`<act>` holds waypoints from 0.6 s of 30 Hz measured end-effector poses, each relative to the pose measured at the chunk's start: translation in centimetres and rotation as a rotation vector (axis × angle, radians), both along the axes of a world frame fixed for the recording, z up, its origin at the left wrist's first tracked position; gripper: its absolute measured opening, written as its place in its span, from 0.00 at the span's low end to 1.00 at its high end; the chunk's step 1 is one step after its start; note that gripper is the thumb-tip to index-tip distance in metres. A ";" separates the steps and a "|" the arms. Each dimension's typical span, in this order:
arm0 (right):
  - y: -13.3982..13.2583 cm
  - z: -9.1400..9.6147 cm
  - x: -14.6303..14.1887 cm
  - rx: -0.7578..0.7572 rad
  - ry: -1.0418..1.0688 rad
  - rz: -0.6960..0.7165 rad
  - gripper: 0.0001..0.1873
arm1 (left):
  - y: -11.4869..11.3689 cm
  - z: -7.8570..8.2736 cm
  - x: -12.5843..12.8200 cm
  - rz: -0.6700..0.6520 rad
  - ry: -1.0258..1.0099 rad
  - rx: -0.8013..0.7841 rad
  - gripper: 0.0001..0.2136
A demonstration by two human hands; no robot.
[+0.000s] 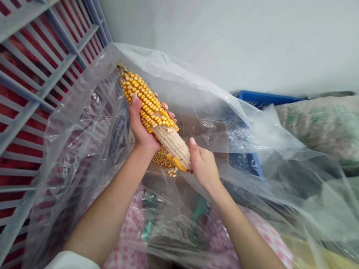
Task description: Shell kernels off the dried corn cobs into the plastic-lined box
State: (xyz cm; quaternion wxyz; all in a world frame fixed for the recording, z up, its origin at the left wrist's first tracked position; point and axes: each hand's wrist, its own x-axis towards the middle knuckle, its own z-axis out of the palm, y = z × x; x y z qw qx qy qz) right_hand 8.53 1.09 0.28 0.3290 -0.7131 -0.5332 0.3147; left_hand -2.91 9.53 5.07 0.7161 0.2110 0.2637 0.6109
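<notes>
An ear of corn [146, 99] lies slantwise between my hands, its dark tip pointing up and left. Yellow kernels cover the upper half, while the lower part is mostly bare pale cob with a few kernels left near the end. My left hand [147, 128] is wrapped round the kernel-covered middle, thumb on top. At the lower right end, my right hand [204, 163] is closed on the cob, thumb up along it. Loose kernels [161, 158] lie in a pile below, inside a large clear plastic bag [170, 67] that spreads open around both hands.
A grey slatted crate wall [31, 104] with red material behind it rises at the left. White wall [250, 22] stands ahead. To the right are a blue basket [267, 96] and a pale sack with green marks [335, 130]. Pink patterned cloth [126, 253] covers my legs below.
</notes>
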 end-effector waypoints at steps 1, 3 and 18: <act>0.0 0.0 0.0 0.021 -0.024 0.019 0.29 | 0.1 0.0 -0.1 -0.014 0.005 0.012 0.18; -0.1 0.1 0.0 0.059 -0.052 0.064 0.28 | 0.3 0.0 -0.4 -0.043 0.014 0.040 0.19; 0.0 1.8 0.9 -0.011 0.301 0.005 0.29 | 1.0 0.5 -1.1 -0.063 -0.129 -0.067 0.23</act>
